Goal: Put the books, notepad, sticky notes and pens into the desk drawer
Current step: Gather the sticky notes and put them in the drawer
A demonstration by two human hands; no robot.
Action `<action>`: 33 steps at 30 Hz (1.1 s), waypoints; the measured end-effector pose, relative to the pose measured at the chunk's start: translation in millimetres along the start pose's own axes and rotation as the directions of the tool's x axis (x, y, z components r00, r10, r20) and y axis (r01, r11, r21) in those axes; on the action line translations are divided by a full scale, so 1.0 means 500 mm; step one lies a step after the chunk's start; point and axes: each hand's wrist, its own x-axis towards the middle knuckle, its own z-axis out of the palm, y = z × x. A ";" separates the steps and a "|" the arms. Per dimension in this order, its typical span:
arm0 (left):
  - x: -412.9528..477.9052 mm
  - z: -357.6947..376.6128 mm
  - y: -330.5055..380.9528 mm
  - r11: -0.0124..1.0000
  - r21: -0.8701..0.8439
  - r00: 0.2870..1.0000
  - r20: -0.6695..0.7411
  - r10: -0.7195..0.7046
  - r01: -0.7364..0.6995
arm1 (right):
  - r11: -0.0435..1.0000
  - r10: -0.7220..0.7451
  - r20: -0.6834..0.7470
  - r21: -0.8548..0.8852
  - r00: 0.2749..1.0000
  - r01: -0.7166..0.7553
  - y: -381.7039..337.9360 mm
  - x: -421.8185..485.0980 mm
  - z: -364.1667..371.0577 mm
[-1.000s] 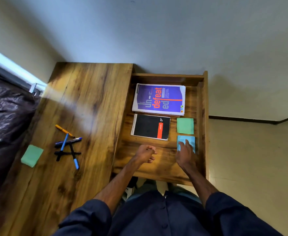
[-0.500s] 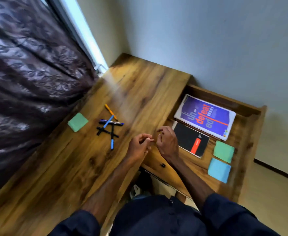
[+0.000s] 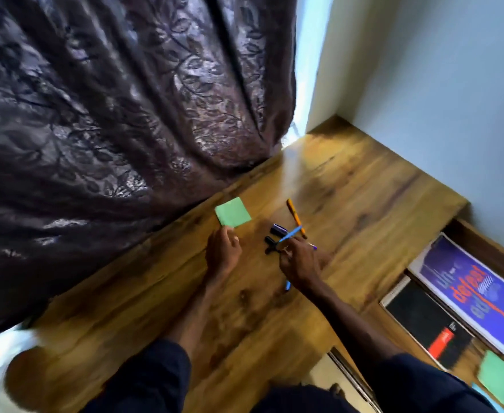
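On the wooden desk (image 3: pixel 364 204) lie a green sticky note pad (image 3: pixel 232 215) and a loose pile of pens: an orange pen (image 3: pixel 294 216), a blue pen (image 3: pixel 290 234) and dark pens (image 3: pixel 277 231). My left hand (image 3: pixel 223 253) touches the near corner of the green pad with its fingertips and holds nothing. My right hand (image 3: pixel 298 263) lies on the pile, fingers curled around the crossed pens, which rest on the desk. The open drawer (image 3: pixel 483 242) at right holds a purple book (image 3: pixel 471 293), a black notepad (image 3: pixel 423 323) and another green sticky pad (image 3: pixel 501 383).
A dark patterned curtain (image 3: pixel 110 129) hangs along the desk's left edge, close behind the green pad. A pale wall (image 3: pixel 438 84) borders the desk's far side. Bright window light shows beside the curtain. My dark sleeves fill the bottom of the view.
Both hands left the drawer and moved left across the desk. The left hand now touches the green pad and the right one lies on the pens. My view swung left toward the curtain.
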 end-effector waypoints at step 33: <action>0.066 0.009 -0.023 0.946 0.057 0.933 0.160 -0.323 0.318 | 0.995 0.029 -0.043 0.099 0.999 -0.025 0.082 -0.101 -0.060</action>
